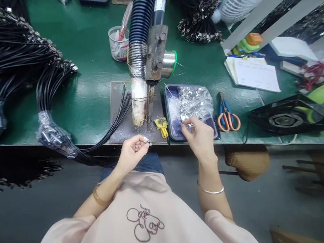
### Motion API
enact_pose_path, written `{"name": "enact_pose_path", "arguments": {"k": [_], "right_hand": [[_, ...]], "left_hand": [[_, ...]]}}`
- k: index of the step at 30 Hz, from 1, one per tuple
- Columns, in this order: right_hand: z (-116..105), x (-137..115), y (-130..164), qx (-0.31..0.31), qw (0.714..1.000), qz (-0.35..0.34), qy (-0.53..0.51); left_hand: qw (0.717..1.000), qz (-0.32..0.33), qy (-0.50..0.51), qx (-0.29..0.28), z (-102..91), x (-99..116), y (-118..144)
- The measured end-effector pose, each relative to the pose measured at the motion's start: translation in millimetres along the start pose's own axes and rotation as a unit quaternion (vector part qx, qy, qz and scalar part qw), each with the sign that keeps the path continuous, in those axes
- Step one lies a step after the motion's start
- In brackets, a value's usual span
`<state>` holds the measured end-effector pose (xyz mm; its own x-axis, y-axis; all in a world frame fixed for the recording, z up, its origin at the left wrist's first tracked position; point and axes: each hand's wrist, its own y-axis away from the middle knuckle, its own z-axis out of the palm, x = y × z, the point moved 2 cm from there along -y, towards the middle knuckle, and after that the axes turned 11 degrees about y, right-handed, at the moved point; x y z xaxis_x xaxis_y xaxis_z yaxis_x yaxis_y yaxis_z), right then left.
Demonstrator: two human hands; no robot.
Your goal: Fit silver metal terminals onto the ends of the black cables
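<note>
- Silver metal shell (190, 125), tiny and bright, sits pinched between the thumb and fingertips of the right hand (199, 136), right over the near edge of the purple tray (174, 130).
- Purple tray lies on the green table (89, 67) at its front edge and holds a heap of shiny metal parts (192, 100) in clear plastic.
- Left hand (132, 149) is curled palm-up just off the table edge, fingers drawn together around a small pale piece (147, 141) at the fingertips; what the piece is cannot be told.
- Between the hands, a small yellow clip (161, 125) rests on the grey metal plate (119, 103), below the soldering fixture (150, 65) with its ribbed blue hose (140, 12).
- Black cables (119, 113) cross the plate toward the left, with larger bundles (6, 50) farther left.
- Orange-handled scissors (227, 116) lie just right of the tray.
- A black fan frame (291, 116) sits farther right.
</note>
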<state>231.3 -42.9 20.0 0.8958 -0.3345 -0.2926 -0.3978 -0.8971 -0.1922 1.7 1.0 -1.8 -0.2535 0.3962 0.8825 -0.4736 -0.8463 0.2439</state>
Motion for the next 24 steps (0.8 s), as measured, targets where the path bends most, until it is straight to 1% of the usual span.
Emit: {"name": "enact_pose_path", "arguments": {"k": [4, 7, 10, 16, 24], "right_hand": [[0.2, 1.0, -0.2, 0.006, 1.0, -0.004, -0.003], [-4.2, 2.1, -1.2, 0.017, 1.0, -0.017, -0.012], [-9.0, 3.2, -2.0, 0.012, 0.999, -0.029, -0.015], [-13.2, 6.5, -3.9, -0.036, 0.998, -0.05, 0.003], [-13.8, 14.0, -14.7, -0.122, 0.989, -0.077, -0.009]], "left_hand": [[1.0, -0.022, -0.003, -0.011, 0.2, -1.1, 1.0], [0.999, -0.03, 0.003, -0.014, 0.0, -2.1, 1.6], [0.999, -0.032, 0.006, -0.02, 0.0, -2.0, 2.1], [0.999, -0.036, 0.007, -0.024, 1.4, 0.5, 3.1], [0.999, -0.029, 0.01, -0.021, 2.3, 3.1, 2.8]]}}
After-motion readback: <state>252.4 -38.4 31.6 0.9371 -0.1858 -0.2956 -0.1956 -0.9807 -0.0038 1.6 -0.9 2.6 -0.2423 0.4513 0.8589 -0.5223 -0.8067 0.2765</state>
